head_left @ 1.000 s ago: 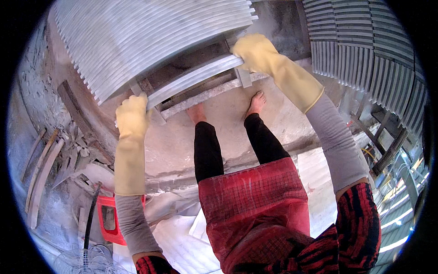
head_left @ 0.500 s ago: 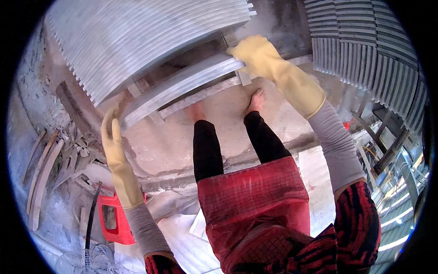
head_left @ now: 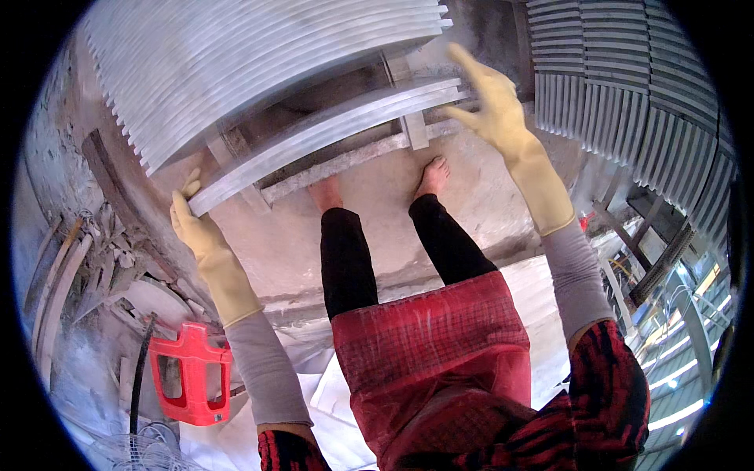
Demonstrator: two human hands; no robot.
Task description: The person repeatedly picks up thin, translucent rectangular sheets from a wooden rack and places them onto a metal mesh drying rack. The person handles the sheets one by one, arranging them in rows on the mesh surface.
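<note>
Nearest, a red plastic stool is bearing a small mark too small to read. My left hand is holding its fingers loosely extended about one end of the pale strips; I cannot tell contact. My right hand is spreading open at the other end. A second ago both were gripping. The strips are lying across supports, before a larger ribbed stack.

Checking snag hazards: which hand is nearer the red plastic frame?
Left. The left hand is pictured above the red plastic frame; the right hand is farther, up and rightward.
</note>
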